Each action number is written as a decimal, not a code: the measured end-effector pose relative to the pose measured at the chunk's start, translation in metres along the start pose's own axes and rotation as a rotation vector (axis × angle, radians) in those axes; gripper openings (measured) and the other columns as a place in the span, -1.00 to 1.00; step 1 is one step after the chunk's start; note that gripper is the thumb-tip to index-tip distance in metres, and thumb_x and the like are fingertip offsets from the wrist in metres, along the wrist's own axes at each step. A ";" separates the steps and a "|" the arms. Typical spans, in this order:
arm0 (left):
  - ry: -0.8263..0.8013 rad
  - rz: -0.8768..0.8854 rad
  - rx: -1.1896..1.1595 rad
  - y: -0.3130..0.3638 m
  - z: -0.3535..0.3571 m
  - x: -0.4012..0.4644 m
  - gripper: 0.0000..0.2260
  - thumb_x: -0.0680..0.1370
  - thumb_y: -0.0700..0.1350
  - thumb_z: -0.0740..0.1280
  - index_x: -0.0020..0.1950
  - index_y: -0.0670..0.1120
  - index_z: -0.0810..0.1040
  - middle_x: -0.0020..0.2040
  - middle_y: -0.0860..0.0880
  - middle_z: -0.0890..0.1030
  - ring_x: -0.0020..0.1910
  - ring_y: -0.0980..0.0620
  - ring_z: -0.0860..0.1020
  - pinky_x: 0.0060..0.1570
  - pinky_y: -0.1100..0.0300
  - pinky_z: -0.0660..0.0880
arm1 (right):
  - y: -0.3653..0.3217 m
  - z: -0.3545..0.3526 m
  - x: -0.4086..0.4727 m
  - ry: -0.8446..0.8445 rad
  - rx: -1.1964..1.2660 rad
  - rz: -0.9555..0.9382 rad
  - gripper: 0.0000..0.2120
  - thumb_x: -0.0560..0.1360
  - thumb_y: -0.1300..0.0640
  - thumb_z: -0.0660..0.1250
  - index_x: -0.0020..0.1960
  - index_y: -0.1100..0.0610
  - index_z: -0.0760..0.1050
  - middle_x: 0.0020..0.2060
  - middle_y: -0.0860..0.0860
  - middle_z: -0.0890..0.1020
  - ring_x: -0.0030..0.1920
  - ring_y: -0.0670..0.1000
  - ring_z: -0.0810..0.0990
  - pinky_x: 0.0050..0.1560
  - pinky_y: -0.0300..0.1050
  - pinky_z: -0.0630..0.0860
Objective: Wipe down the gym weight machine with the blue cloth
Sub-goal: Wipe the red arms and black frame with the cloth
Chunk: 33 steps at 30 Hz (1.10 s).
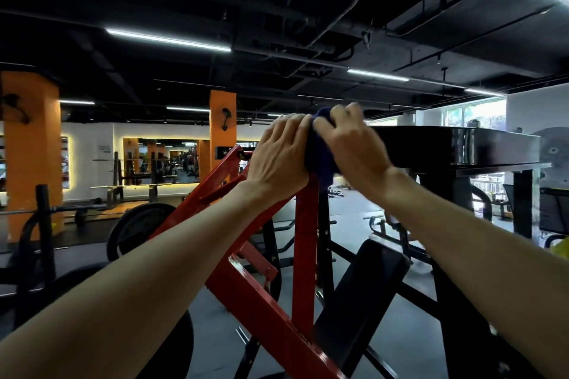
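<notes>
Because the soft dark-blue cloth (321, 144) bunches easily, the left hand (278, 152) and right hand (351, 144) clasp it, fingers curled, atop the rigid red steel frame (304, 243).

Open air above the red frame (304, 224); black pad (455, 144) close right, weight plate (138, 224) lower left.

A commercial gym, seen indoors under a black open ceiling with strip lights (167, 39). A red steel weight machine (304, 243) stands in front with a black padded bench (366, 286), a black weight plate (135, 224) sits on a loaded bar to the left, and orange pillars (30, 148) frame a long wall mirror (160, 160) reflecting more racks and equipment.
</notes>
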<state>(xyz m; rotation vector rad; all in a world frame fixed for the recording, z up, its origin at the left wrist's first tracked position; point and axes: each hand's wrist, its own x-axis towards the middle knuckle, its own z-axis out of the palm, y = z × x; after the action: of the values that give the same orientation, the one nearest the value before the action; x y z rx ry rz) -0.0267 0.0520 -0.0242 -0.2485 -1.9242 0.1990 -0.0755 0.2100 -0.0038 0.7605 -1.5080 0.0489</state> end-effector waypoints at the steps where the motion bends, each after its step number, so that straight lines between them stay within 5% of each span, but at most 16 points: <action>1: 0.001 0.022 0.013 0.001 0.001 0.001 -0.39 0.52 0.00 0.13 0.52 -0.27 0.32 0.46 -0.23 0.42 0.46 -0.19 0.37 0.52 -0.07 0.24 | 0.012 -0.004 0.005 -0.004 -0.008 0.049 -0.77 0.43 0.28 0.43 0.08 0.21 0.54 -0.07 0.25 0.54 -0.04 0.27 0.51 -0.23 -0.01 0.45; 4: 0.024 0.082 0.054 0.007 0.008 0.000 -0.39 0.54 -0.03 0.10 0.55 -0.29 0.28 0.50 -0.25 0.39 0.49 -0.19 0.35 0.54 -0.10 0.20 | 0.031 -0.007 0.006 -0.070 -0.029 0.160 -0.85 0.46 0.34 0.39 0.02 0.21 0.55 -0.06 0.24 0.49 0.01 0.27 0.47 -0.25 -0.06 0.34; 7: 0.041 0.103 0.106 0.013 0.015 0.000 -0.37 0.54 0.03 0.13 0.56 -0.25 0.28 0.51 -0.21 0.38 0.46 -0.19 0.37 0.50 -0.14 0.22 | 0.035 0.001 -0.012 -0.093 0.081 0.307 -0.83 0.51 0.30 0.40 0.09 0.21 0.55 0.00 0.23 0.44 0.09 0.26 0.42 -0.18 0.00 0.51; 12: -0.006 0.138 0.267 0.021 0.019 0.006 -0.33 0.58 0.17 0.10 0.63 -0.13 0.17 0.60 -0.10 0.26 0.36 -0.19 0.39 0.34 -0.26 0.27 | 0.042 0.009 -0.046 -0.074 0.087 0.385 -0.45 0.46 0.26 0.50 0.39 0.18 0.40 0.15 0.24 0.39 0.20 0.29 0.37 -0.10 0.07 0.62; 16: -0.068 0.108 0.353 0.032 0.024 0.006 -0.17 0.50 0.37 0.14 0.65 -0.06 0.09 0.61 -0.10 0.21 0.39 -0.25 0.33 0.37 -0.38 0.18 | 0.029 0.019 -0.053 -0.021 -0.039 0.565 -0.39 0.52 0.32 0.40 0.51 0.14 0.30 0.21 0.28 0.40 0.23 0.32 0.38 -0.03 0.06 0.61; 22: -0.116 0.033 0.451 0.043 0.030 0.007 0.03 0.41 0.55 0.14 0.66 -0.04 -0.05 0.59 -0.15 0.16 0.45 -0.36 0.24 0.37 -0.56 0.03 | 0.028 0.023 -0.073 -0.089 -0.260 0.296 -0.33 0.48 0.28 0.37 0.53 0.26 0.22 0.13 0.27 0.46 0.14 0.26 0.47 -0.05 -0.02 0.61; 25: -0.117 0.000 0.484 0.049 0.033 0.008 0.05 0.39 0.51 0.27 0.66 -0.03 -0.05 0.58 -0.16 0.17 0.45 -0.37 0.24 0.37 -0.58 0.02 | 0.067 0.015 -0.064 -0.126 -0.237 0.442 -0.27 0.45 0.37 0.39 0.55 0.30 0.17 0.17 0.33 0.42 0.16 0.34 0.43 -0.05 0.10 0.60; 28: -0.120 -0.032 0.486 0.056 0.033 0.010 0.04 0.38 0.48 0.32 0.65 -0.05 0.02 0.55 -0.19 0.23 0.44 -0.38 0.27 0.42 -0.52 0.02 | 0.064 0.010 -0.054 -0.111 -0.207 0.611 -0.27 0.43 0.40 0.39 0.53 0.34 0.17 0.20 0.39 0.42 0.19 0.38 0.44 -0.02 0.12 0.59; 33: -0.054 0.004 0.445 0.072 0.034 0.017 -0.12 0.50 0.38 0.21 0.55 -0.26 0.20 0.41 -0.31 0.38 0.40 -0.30 0.36 0.50 -0.26 0.17 | 0.015 0.019 -0.076 -0.165 -0.112 0.332 -0.39 0.47 0.25 0.34 0.48 0.32 0.28 0.09 0.23 0.48 0.06 0.18 0.48 0.00 -0.05 0.56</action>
<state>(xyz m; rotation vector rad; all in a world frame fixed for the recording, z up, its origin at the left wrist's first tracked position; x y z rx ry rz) -0.0590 0.1252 -0.0391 0.0513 -1.8767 0.6316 -0.1076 0.2446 -0.0686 0.4268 -1.7676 0.1522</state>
